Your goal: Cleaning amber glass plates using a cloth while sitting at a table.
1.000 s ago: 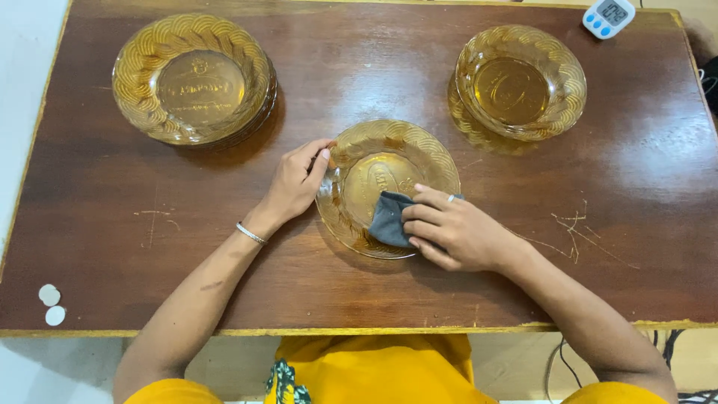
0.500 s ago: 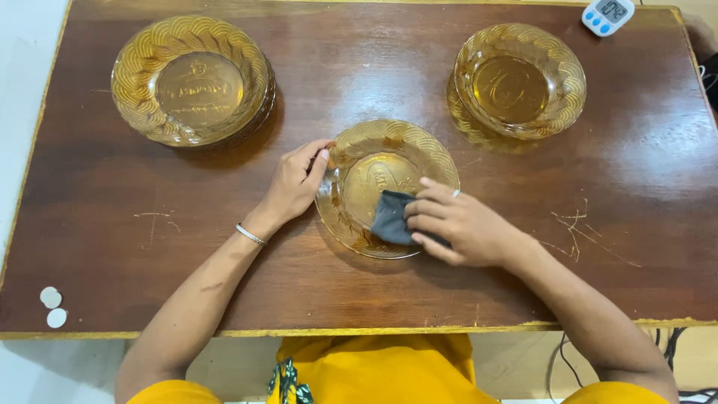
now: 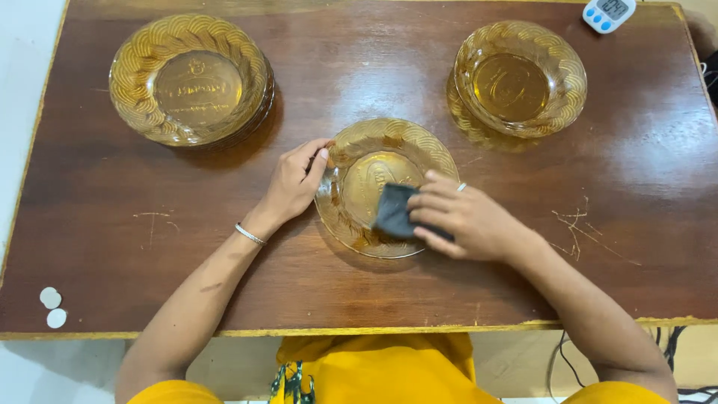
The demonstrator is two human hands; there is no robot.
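An amber glass plate (image 3: 374, 179) with a ribbed, scalloped rim sits near the middle of the worktop (image 3: 112, 217), toward its front edge. The left hand (image 3: 293, 183) grips its left rim, fingers curled over it. The right hand (image 3: 467, 221) presses a folded grey cloth (image 3: 393, 211) into the plate, fingers clamped on the cloth.

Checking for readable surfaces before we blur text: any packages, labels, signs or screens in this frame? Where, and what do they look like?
Digital timer: far right corner of the wooden table, cut by the frame's top edge; small white rounded case, grey screen, blue buttons.
Round white stickers: two, near left corner of the table; blank as far as can be seen.
Amber glass plates: embossed marks at their centres, no paper labels.
No packages or signs.
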